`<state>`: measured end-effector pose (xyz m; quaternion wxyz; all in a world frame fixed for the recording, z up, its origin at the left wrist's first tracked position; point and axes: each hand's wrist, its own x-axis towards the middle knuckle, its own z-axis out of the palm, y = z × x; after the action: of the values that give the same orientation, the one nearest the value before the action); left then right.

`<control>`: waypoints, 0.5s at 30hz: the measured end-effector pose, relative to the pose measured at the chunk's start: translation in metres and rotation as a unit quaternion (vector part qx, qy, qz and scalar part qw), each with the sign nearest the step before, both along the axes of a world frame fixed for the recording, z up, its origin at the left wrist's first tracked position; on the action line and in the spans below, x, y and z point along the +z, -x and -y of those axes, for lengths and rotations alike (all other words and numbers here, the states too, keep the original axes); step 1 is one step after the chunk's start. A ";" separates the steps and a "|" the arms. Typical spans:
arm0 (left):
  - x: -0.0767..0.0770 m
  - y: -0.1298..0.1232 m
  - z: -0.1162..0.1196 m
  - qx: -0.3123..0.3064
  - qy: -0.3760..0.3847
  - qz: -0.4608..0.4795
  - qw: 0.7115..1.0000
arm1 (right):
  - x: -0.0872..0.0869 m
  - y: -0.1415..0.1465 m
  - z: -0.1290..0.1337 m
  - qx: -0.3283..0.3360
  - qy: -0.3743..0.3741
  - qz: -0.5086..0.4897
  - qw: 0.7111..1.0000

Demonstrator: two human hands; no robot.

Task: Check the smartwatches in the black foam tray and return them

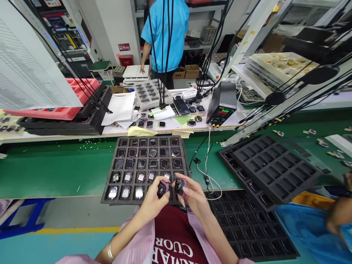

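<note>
My left hand (pixel 156 196) is closed around a purple-edged smartwatch body (pixel 162 189) with light marks on its dark screen. A second purple smartwatch body (pixel 180 185) sits between the fingers and thumb of my right hand (pixel 192 194), its dark face turned up and also showing light marks. Both hands hover over the near right corner of a black foam tray (pixel 125 201). Square watch bodies fill many of the tray's pockets, some with lit or white faces, such as the bright watch body (pixel 139 192) in the front row. My hands and forearms hide part of that row.
Behind the tray, a shelf holds a power supply (pixel 223 104) with lit digits, a phone (pixel 181 106) and papers (pixel 119 108). A white cable (pixel 217 179) loops at the right. More foam trays (pixel 275 165) lie beyond it, near another person's blue sleeve (pixel 305 227). A person in blue (pixel 170 36) stands behind.
</note>
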<state>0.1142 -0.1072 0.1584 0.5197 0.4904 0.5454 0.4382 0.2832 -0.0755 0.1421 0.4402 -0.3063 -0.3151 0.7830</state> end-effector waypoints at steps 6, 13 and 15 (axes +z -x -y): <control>-0.002 -0.001 0.002 0.012 0.015 0.020 1.000 | 0.002 -0.001 0.002 -0.006 -0.002 0.013 1.000; -0.002 -0.001 0.000 -0.002 -0.007 0.011 1.000 | -0.003 -0.003 0.001 -0.020 -0.003 0.018 1.000; -0.004 -0.002 0.000 -0.001 -0.005 0.017 1.000 | -0.006 -0.004 -0.001 -0.017 -0.010 0.017 1.000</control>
<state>0.1160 -0.1069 0.1548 0.5264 0.4862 0.5340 0.4487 0.2876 -0.0745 0.1362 0.4507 -0.3205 -0.3252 0.7671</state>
